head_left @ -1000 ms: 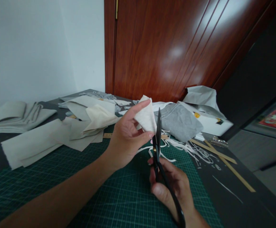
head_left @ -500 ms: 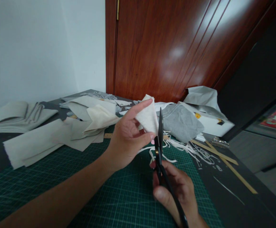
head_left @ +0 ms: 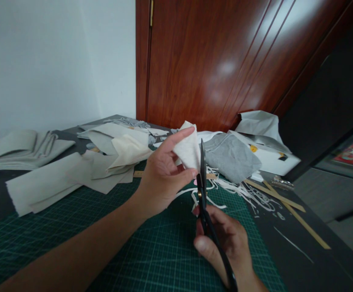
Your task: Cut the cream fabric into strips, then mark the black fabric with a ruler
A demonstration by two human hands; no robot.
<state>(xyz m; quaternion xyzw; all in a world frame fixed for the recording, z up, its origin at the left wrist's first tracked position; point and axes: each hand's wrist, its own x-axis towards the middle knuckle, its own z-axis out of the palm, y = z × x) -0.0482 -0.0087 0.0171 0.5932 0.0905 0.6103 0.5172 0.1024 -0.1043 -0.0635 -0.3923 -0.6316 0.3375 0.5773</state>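
One pair of black scissors [head_left: 200, 199], points upward, held by the right hand [head_left: 235, 243], grip wrapped round the handles. One white fabric piece [head_left: 187, 152], pinched between thumb and fingers of the left hand [head_left: 161, 178], beside the blades [head_left: 203, 162], above green cutting mat [head_left: 161, 255].

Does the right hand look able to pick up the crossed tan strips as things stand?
Probably not without letting go first: the right hand is holding the black scissors. The way over the green mat to the crossed tan strips looks free, though.
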